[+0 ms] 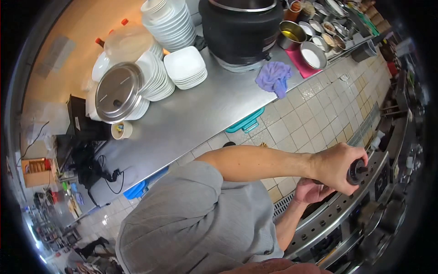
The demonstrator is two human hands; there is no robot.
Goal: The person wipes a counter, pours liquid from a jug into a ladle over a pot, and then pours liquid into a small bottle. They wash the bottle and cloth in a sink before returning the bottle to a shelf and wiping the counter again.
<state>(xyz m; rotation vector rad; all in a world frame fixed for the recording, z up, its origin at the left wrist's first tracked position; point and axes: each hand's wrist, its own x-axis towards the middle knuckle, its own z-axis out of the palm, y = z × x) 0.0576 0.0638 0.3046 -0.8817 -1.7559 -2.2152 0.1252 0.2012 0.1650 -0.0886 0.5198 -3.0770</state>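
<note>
My left hand (335, 168) is closed around a dark bottle-like container (355, 171) with a narrow black tip, its fingers wrapped over the side. Most of the container is hidden by this hand. Below and partly behind it is my right hand (311, 191), palm turned up and fingers stretched out, some of them covered by the left hand. A bit of something dark shows between the two hands. Both hands are over the near edge of a metal cooking range (335, 212) with a row of knobs.
Behind my left arm runs a steel counter (182, 123) with stacked white plates (185, 66), a metal lid (119, 91), a large black pot (242, 34) and a purple cloth (273, 77). Bowls of ingredients (313, 55) stand farther along it. Tiled floor (292, 107) separates counter and range.
</note>
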